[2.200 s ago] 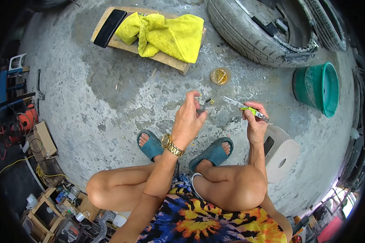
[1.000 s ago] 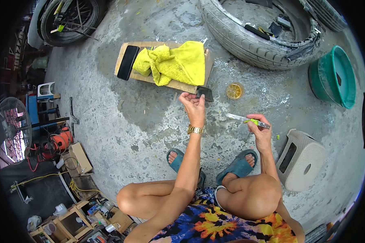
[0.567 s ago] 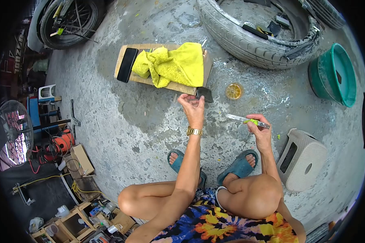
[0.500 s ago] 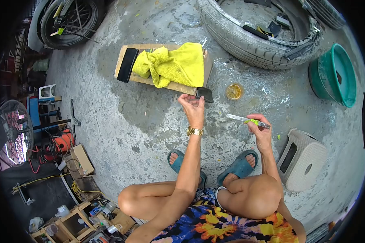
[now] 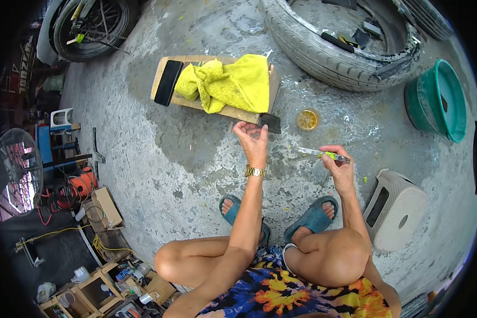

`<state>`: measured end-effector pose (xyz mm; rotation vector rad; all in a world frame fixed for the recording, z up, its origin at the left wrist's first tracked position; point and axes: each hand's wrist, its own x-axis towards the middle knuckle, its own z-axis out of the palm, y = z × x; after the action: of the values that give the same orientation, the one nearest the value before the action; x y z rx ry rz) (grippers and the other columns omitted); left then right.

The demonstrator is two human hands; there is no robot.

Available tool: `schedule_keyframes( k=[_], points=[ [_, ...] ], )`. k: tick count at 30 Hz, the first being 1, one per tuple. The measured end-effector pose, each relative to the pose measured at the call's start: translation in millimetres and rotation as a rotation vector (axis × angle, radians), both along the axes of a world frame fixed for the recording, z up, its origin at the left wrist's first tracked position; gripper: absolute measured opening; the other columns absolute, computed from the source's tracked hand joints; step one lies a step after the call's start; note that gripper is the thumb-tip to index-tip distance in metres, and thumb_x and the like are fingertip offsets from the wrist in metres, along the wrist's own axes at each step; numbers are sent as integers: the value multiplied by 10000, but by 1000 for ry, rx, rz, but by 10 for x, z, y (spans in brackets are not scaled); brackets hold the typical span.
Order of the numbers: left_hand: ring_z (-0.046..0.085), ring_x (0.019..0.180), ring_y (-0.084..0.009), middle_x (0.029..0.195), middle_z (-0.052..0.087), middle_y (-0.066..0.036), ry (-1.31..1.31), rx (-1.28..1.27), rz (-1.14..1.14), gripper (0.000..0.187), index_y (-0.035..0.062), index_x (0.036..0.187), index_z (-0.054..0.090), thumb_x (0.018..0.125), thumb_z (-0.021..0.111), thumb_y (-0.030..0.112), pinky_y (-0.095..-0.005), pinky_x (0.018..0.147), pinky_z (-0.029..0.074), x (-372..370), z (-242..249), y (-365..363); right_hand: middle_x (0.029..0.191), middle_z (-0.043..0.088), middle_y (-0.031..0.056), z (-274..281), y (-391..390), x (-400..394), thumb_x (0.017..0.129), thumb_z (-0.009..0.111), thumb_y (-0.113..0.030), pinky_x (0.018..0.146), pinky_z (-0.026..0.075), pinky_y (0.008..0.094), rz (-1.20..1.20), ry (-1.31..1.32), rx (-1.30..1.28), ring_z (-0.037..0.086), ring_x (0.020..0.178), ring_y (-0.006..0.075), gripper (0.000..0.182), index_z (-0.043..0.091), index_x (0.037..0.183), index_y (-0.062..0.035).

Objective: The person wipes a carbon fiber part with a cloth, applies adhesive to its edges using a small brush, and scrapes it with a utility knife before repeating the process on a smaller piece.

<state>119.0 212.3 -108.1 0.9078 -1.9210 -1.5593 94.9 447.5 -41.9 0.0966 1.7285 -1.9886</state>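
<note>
My left hand (image 5: pixel 253 142) pinches the near edge of a flat black piece (image 5: pixel 271 123) beside the front right corner of a low wooden block (image 5: pixel 236 113). Its exact kind I cannot make out. A gold watch sits on that wrist. My right hand (image 5: pixel 340 168) grips a slim silver knife-like tool (image 5: pixel 307 151), its thin end pointing left and a lime-green bit near the fingers. On the block lie a crumpled yellow cloth (image 5: pixel 244 87) and a black phone (image 5: pixel 168 83). A round container of amber liquid (image 5: pixel 308 120) stands on the floor between and beyond the hands.
A large tyre (image 5: pixel 323 58) lies at the upper right, with small items inside. Beside it stands a green bucket (image 5: pixel 426 103) of liquid. A pale plastic stool (image 5: pixel 400 212) is to my right. A fan (image 5: pixel 18 172) and cluttered wooden shelving (image 5: pixel 85 291) are on the left.
The tool in my right hand has tilted slightly, its handle end rising a little. My left hand stays at the black piece. The view has shifted slightly.
</note>
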Motion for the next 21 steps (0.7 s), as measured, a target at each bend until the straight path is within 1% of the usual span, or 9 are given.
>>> schedule_keyframes(
  k=[2, 6, 9, 11, 12, 14, 15, 17, 21],
  points=[
    [553, 812, -171, 1042, 481, -124, 9, -14, 13, 543, 28, 1151, 349, 781, 744, -7, -292, 726, 499, -12, -1, 12, 846, 597, -44, -18, -7, 9, 890, 696, -199, 640, 399, 189, 40, 2, -13, 508, 733, 27, 244, 658, 1074, -45],
    [549, 814, -169, 1037, 479, -121, 1, -32, 21, 552, 29, 1157, 343, 780, 745, -10, -293, 728, 502, -35, 35, 49, 836, 592, -48, -34, -14, 17, 887, 700, -200, 643, 404, 192, 53, -9, 5, 510, 732, 31, 249, 658, 1082, -49],
    [530, 823, -145, 1000, 488, -100, 12, 30, 32, 561, 42, 1148, 330, 780, 753, -2, -261, 718, 492, -39, 54, 52, 821, 584, -41, -43, -34, -2, 914, 667, -242, 644, 407, 195, 37, 0, 22, 509, 723, 36, 214, 663, 1002, -47],
    [529, 837, -149, 1002, 486, -101, -9, 28, 18, 560, 42, 1151, 327, 784, 748, -6, -271, 726, 494, -38, 56, 47, 817, 591, -10, -231, -38, -49, 965, 576, -306, 646, 424, 224, 157, -3, 104, 521, 708, 59, 287, 650, 905, -35],
    [529, 837, -149, 1002, 486, -101, -11, 29, 14, 560, 42, 1151, 327, 784, 748, -6, -271, 726, 494, -36, 65, 47, 817, 591, -10, -338, -88, -72, 965, 576, -306, 646, 424, 224, 153, -5, 106, 521, 708, 59, 287, 650, 905, -35],
    [530, 854, -156, 1005, 486, -102, -2, 7, 17, 552, 41, 1152, 327, 789, 740, -11, -279, 738, 496, -42, 77, 53, 852, 603, 28, -595, -254, -146, 1005, 467, -319, 651, 446, 266, 316, 341, 164, 533, 682, 91, 382, 623, 825, -21],
    [530, 854, -156, 1005, 486, -102, -4, 10, 12, 552, 41, 1152, 327, 789, 740, -11, -279, 738, 496, -41, 76, 54, 852, 603, 28, -722, -347, -164, 1005, 467, -319, 651, 446, 266, 312, 338, 167, 533, 682, 91, 382, 623, 825, -21],
    [531, 869, -160, 1006, 487, -102, 0, 34, 18, 544, 40, 1151, 329, 793, 734, -17, -285, 746, 496, -32, 72, 51, 950, 621, 43, -964, -566, -172, 1004, 439, -221, 697, 456, 298, 516, 10, 84, 528, 647, 119, 312, 658, 1008, 2],
    [535, 863, -159, 1001, 494, -105, -23, 22, 16, 539, 36, 1148, 332, 793, 734, -20, -278, 735, 495, -36, 105, 52, 1096, 620, 87, -1272, -961, -171, 993, 410, -170, 643, 479, 293, 567, -163, -10, 546, 618, 119, 306, 614, 1120, 20]
  ],
)
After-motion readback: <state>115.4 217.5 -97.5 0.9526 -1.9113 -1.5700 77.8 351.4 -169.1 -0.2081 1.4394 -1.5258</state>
